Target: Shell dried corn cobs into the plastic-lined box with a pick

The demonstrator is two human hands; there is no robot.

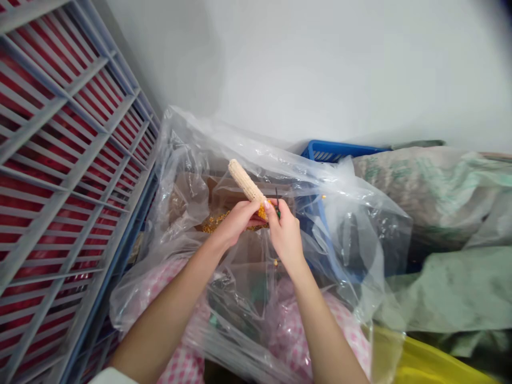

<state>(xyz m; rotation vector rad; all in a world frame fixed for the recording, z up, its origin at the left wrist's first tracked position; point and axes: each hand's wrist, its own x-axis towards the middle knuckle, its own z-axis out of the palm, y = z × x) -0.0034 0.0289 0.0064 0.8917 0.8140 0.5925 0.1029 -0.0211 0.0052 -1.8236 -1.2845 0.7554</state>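
A corn cob (246, 180) points up and to the left, its upper length stripped pale and bare. Yellow kernels remain at its lower end, between my hands. My left hand (239, 220) is closed around that lower part. My right hand (286, 232) is closed too, its thumb pressed on the kernels. A thin dark tool (277, 196) with a bit of green at its base sticks up from the right fingers; most of it is hidden. Below the hands, loose corn kernels (214, 221) lie in a cardboard box (228, 198) under a large clear plastic sheet (180, 125).
Grey slatted crates (106, 130) with red behind the slats rise on the left. To the right are a blue plastic basket (340, 148), a stuffed pale sack (432, 192) and yellow material (432, 362). A white wall (320, 69) stands behind.
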